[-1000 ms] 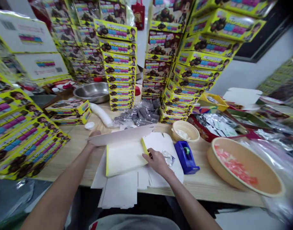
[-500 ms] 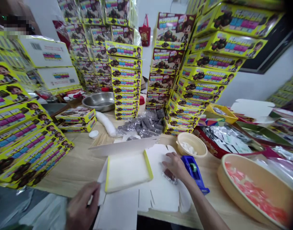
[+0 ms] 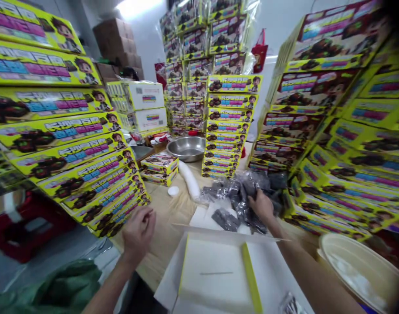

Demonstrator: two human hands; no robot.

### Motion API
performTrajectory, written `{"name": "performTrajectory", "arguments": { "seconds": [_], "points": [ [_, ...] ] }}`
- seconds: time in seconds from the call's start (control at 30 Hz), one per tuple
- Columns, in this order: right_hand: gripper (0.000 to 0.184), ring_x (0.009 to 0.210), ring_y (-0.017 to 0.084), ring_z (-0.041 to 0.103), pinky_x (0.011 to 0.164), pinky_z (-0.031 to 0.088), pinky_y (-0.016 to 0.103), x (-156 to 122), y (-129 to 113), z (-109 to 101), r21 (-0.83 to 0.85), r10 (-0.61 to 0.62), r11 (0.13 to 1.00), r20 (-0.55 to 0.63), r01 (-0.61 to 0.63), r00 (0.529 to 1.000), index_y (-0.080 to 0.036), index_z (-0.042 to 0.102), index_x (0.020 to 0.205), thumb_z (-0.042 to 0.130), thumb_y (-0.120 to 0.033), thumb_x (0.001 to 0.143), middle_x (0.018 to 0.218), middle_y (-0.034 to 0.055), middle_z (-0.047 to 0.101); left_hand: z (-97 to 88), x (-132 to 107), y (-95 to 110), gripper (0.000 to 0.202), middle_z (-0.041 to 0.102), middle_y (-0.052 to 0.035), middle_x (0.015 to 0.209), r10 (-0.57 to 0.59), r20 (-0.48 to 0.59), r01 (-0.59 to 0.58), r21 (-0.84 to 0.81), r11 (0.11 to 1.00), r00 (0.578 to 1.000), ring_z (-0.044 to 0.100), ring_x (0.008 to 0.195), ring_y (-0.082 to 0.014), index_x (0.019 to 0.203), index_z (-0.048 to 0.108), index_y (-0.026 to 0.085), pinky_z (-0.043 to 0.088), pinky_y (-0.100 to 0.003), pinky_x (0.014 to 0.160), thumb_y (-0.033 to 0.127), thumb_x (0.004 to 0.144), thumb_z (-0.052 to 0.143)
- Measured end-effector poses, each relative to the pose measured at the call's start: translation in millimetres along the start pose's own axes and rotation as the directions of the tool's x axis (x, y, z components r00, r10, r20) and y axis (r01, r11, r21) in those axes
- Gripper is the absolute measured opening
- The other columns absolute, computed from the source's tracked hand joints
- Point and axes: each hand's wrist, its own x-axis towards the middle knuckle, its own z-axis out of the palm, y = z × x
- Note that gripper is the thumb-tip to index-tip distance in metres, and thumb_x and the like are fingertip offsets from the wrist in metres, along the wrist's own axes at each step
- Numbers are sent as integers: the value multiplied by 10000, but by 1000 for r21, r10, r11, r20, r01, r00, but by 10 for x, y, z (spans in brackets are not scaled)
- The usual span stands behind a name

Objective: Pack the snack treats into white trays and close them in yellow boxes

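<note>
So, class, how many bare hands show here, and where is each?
2: the left hand near the tall stack of yellow printed boxes, the right hand at the grey plastic-wrapped packets. Others may be hidden.

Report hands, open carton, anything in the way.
Right hand at grey packets beyond the open carton. Left hand loosely curled. Tall box stacks crowd both sides.

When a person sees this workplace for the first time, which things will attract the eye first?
Probably the tall stack of yellow boxes at the left edge, bright and printed with cartoon figures. Next, the eye may go to the right hand, which touches the heap of gray packets right of the table's middle. The open white box with yellow side walls also stands out, in the foreground.
</note>
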Motion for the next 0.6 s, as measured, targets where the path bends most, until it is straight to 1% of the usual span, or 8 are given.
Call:
{"name": "performTrajectory", "arguments": {
  "seconds": [0.07, 0.17, 0.23, 0.33, 0.4, 0.47, 0.53, 0.6],
  "points": [
    [346, 908, 301, 609, 760, 439, 385, 64, -45, 30, -38, 1, 999, -12, -2, 1000, -105, 550, 1102, 509, -309, 826, 975, 190, 640, 291, 257, -250, 144, 610, -64, 909, -118, 200, 95, 119, 988, 973, 585, 818, -177, 890, 583, 164, 483, -281, 727, 268, 864, 486],
    [221, 886, 299, 589, 739, 427, 367, 145, -10, -42, 266, 47, 963, -32, -37, 998, -133, 620, 889, 561, -276, 731, 877, 144, 646, 859, 544, -551, 216, 600, -100, 1063, -194, 474, 62, 280, 958, 859, 547, 1019, -220, 988, 589, 146, 430, -321, 898, 253, 805, 546],
    [190, 799, 262, 588, 673, 432, 323, 186, 72, -188, 471, 86, 879, -12, -70, 996, -150, 611, 766, 576, -314, 678, 749, 85, 628, 1200, 667, -680, 288, 600, -103, 1095, -197, 565, 32, 289, 957, 801, 538, 1052, -229, 1021, 590, 145, 412, -317, 918, 255, 756, 600],
    [240, 649, 179, 565, 548, 424, 252, 183, 218, -537, 594, 98, 799, 21, -91, 995, -172, 577, 736, 542, -402, 676, 669, 15, 592, 1526, 805, -760, 278, 642, -91, 990, -231, 641, 45, 293, 955, 732, 584, 955, -236, 935, 622, 153, 444, -294, 824, 264, 683, 659],
    [264, 596, 145, 540, 504, 415, 226, 123, 291, -800, 711, 101, 689, 95, -139, 990, -179, 560, 730, 589, -422, 632, 662, -7, 579, 1598, 899, -748, 214, 658, -87, 847, -281, 660, 73, 324, 943, 697, 611, 847, -242, 829, 636, 145, 453, -284, 731, 259, 651, 670],
    [291, 571, 125, 525, 494, 416, 214, 27, 336, -1025, 801, 83, 560, 202, -214, 976, -173, 551, 698, 674, -392, 550, 652, -13, 573, 1545, 981, -702, 222, 653, -94, 783, -324, 646, 105, 355, 929, 691, 615, 794, -249, 813, 636, 130, 446, -285, 679, 302, 675, 648],
    [306, 549, 114, 518, 484, 416, 208, -85, 365, -1172, 820, 83, 506, 263, -268, 961, -167, 548, 664, 721, -353, 494, 633, -12, 569, 1356, 997, -638, 336, 653, -109, 858, -348, 601, 129, 376, 918, 720, 608, 842, -257, 925, 625, 120, 442, -299, 696, 390, 726, 606],
    [304, 526, 107, 511, 459, 405, 202, -188, 395, -1239, 810, 102, 510, 276, -288, 956, -166, 548, 647, 737, -334, 478, 616, -13, 565, 1035, 881, -560, 438, 647, -94, 930, -324, 512, 162, 334, 928, 795, 599, 876, -246, 1028, 596, 143, 444, -311, 733, 479, 747, 588]
  ]
}}
